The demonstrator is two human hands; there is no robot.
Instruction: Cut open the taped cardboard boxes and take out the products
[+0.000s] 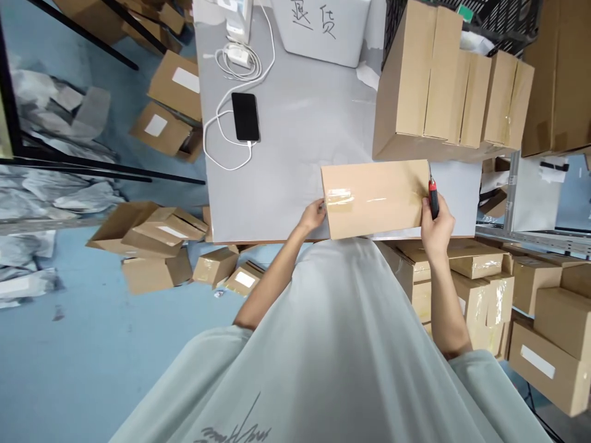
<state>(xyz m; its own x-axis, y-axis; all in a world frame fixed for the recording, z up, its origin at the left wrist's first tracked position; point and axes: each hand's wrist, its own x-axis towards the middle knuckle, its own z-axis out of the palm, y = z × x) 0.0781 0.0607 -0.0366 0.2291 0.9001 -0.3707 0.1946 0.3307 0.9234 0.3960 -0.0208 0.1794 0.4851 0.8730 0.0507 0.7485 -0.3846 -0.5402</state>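
A closed cardboard box point(378, 200) with shiny clear tape on its face is held between my two hands at the near edge of the table. My left hand point(314, 214) grips its left end, with the fingertips partly hidden behind the box. At the right end, my right hand point(436, 224) is closed around a red and black utility knife point(433, 197) while its thumb presses against the box. The knife's thin tip points away from me, beside the box's right edge.
On the grey table point(295, 111) lie a black phone point(245, 117) and white charging cables point(240, 61). A white bin point(321, 31) with handwriting stands behind. Several cardboard boxes point(410, 80) crowd the right side. More boxes point(157, 267) and bagged parcels point(64, 184) lie left.
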